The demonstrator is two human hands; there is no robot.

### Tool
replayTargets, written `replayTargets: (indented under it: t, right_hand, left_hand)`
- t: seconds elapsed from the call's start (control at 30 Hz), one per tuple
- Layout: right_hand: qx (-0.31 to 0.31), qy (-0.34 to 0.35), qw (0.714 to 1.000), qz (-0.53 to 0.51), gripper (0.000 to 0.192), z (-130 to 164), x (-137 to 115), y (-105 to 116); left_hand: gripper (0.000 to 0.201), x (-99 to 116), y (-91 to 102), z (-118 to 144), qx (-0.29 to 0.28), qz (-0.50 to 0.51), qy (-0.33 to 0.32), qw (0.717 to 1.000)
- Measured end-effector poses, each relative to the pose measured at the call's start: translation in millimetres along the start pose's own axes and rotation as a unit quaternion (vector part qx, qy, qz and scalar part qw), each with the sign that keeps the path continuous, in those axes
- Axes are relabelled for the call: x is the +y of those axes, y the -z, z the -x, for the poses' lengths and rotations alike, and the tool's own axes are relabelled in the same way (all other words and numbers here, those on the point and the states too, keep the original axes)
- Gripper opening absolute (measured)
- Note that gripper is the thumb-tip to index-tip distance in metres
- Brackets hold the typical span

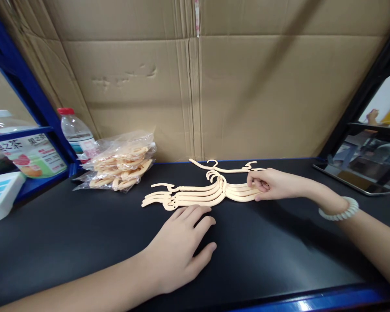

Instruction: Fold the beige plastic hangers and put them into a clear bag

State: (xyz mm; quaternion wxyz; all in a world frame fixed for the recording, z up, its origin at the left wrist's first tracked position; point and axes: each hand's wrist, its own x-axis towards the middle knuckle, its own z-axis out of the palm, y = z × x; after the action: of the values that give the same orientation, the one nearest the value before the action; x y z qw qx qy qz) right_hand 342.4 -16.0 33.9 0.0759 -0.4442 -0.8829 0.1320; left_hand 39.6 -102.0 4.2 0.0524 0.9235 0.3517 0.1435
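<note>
Several cream-coloured plastic hangers lie nested in a row on the black table, their hooks bunched in the middle. Behind them lies one more cream hanger, apart from the row on its left side. My right hand has its fingers curled around the right ends of the nested hangers, which it partly hides. In front of the row, my left hand rests palm down on the table with fingers spread. Its fingertips come close to the nearest hanger, and nothing is in it.
Clear plastic bags of cream hangers are stacked at the back left. Behind them stands a red-capped bottle. A white and blue tray sits at the far left, a dark flat tablet-like object at the right. Cardboard walls the back.
</note>
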Motion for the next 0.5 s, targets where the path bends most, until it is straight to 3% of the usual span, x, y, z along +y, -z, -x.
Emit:
replayTargets:
  t: [0.5]
  right_hand:
    - [0.017,-0.006,1.000,0.023,0.033,-2.1,9.3,-5.7]
  left_hand:
    - [0.028,-3.5,2.2,-2.5,0.003,0.017,0.004,1.000]
